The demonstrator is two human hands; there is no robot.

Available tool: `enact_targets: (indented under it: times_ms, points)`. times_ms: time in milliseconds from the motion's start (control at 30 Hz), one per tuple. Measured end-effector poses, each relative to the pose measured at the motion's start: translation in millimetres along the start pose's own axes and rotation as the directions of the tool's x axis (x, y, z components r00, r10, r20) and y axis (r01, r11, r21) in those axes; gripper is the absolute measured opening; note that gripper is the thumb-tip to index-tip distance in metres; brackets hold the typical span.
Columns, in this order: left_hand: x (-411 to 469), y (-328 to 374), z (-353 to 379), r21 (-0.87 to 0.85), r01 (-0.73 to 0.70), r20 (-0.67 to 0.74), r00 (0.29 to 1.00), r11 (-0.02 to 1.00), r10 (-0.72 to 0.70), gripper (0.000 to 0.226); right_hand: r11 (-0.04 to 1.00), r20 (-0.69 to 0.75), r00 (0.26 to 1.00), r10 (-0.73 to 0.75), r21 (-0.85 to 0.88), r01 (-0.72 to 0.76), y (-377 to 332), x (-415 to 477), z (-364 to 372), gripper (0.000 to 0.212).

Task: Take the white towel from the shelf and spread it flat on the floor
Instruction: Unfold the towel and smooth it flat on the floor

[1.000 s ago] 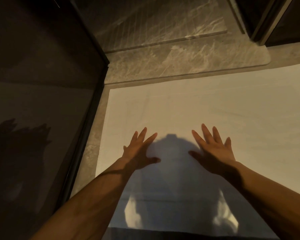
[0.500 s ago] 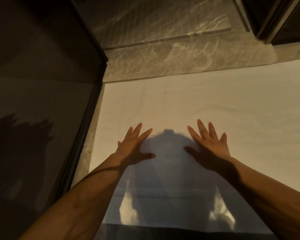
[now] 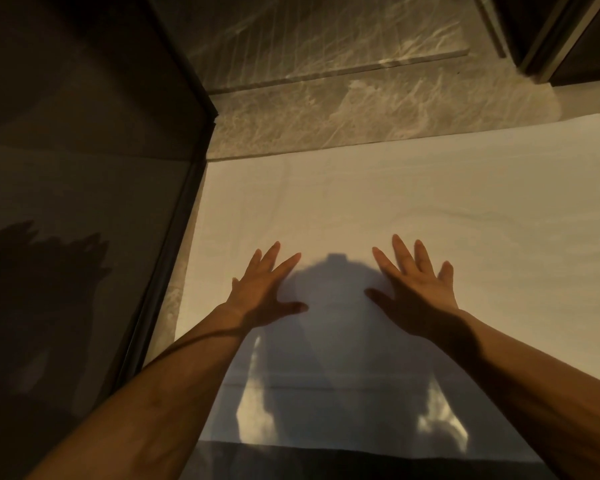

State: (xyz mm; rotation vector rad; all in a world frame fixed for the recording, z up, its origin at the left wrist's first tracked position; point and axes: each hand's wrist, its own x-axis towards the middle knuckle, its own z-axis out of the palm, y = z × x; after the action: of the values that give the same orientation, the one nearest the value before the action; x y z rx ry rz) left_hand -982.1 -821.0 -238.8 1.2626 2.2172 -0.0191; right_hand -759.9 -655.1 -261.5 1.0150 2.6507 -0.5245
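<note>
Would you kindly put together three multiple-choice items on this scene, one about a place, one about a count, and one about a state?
1. Where does the white towel lie?
A. On the marble floor, beside the dark glass panel
B. Folded on a shelf
C. Draped over a chair

2. How many hands are on the towel?
A. None
B. One
C. Two

3. How are the hands held?
A. Clenched around a towel corner
B. Open, palms down, fingers spread
C. Pinching a fold

Answers:
1. A, since the towel is spread over the floor with its left edge along the glass panel.
2. C, since both the left hand and the right hand rest on it.
3. B, since the fingers of both hands are splayed flat on the cloth and grip nothing.
</note>
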Motion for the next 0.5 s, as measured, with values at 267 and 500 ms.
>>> enact_targets:
  times_ms: [267,500]
  points:
    - [-0.1,0.3,-3.2,0.037,0.006,0.035,0.999,0.999,-0.007,0.100,1.000,-0.014,1.000,-0.002,-0.006,0.002,-1.7,2.0,0.2,0.073]
    - [-6.0,12.8,14.5,0.022,0.043,-0.157,0.987,0.999,-0.039,0.076,1.000,-0.150,0.988,0.018,0.005,-0.018,12.5,-2.7,-12.3,0.064]
